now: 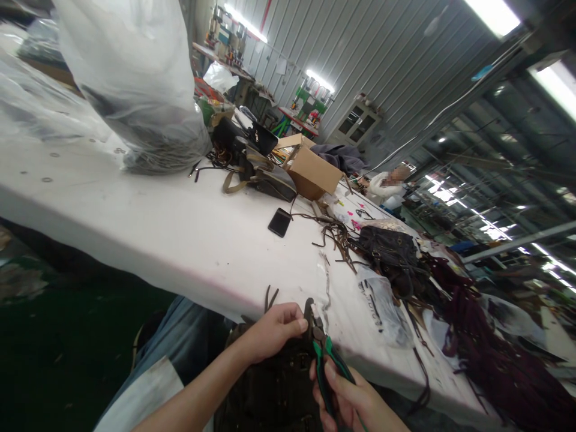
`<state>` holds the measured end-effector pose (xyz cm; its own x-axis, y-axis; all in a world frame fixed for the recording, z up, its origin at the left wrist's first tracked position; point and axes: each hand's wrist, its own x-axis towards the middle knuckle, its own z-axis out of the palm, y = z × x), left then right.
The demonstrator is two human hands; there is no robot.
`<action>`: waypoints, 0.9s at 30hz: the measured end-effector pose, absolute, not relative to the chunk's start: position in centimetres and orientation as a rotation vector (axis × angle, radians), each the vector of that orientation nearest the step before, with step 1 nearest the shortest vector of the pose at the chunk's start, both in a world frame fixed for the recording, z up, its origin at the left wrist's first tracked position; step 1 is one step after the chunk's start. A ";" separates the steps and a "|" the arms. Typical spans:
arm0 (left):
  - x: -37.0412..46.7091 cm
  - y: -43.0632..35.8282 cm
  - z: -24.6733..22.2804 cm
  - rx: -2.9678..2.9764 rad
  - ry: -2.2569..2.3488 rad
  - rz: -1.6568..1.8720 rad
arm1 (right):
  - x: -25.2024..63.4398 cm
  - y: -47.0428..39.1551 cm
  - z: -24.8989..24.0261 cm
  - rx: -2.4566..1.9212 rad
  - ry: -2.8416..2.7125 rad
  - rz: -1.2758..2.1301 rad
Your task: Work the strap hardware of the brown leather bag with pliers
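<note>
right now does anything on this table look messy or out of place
Yes. Loose brown straps lie tangled across the white table, and a phone sits alone among them. A cardboard box stands tilted. The left hand grips a dark bag; the right hand holds pliers.

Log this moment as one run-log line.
left hand: pinching dark bag | right hand: gripping green-handled pliers | pliers' tip at bag's top | white table behind

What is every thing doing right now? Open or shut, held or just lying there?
Left hand: gripping the dark bag at the table edge.
Right hand: closed around the green-handled pliers.
Pliers: held, tip at the bag.
Cardboard box: flaps open.
Phone: lying flat, screen dark.
Black handbag: lying on the table.
</note>
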<state>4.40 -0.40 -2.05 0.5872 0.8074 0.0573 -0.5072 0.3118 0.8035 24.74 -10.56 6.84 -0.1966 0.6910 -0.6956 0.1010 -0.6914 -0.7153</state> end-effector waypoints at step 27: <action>4.1 -0.6 -2.1 0.960 0.465 0.889 | 24.8 -10.8 6.0 -1.710 -0.920 1.919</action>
